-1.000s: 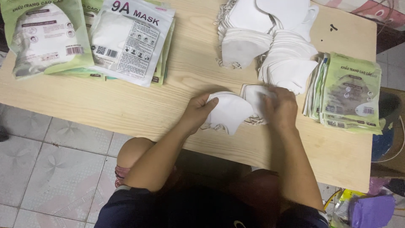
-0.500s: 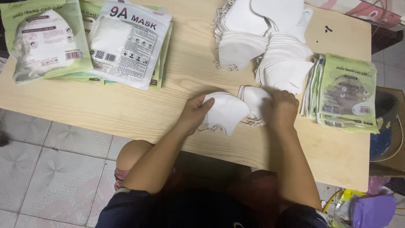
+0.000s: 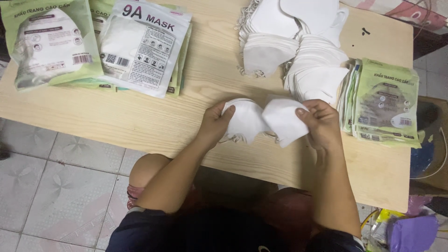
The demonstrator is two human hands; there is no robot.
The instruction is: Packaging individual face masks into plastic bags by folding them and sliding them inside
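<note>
Wooden table [image 3: 140,121], white masks [image 3: 261,120] between left hand [image 3: 213,125], right hand [image 3: 322,123]

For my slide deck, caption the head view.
Left hand and right hand hold white masks over wooden table.

Bare wood on the table [image 3: 154,116] runs from the left hand [image 3: 213,123] out to the left edge, below the filled mask packets [image 3: 93,44], and a narrower open lane leads up the middle between those packets and the stacks of loose white masks [image 3: 291,51]. The right hand [image 3: 322,123] has little room: the white stacks sit just above it and the pile of flat green pouches [image 3: 380,102] just beside it. More bare wood lies near the table's front right corner.
</note>
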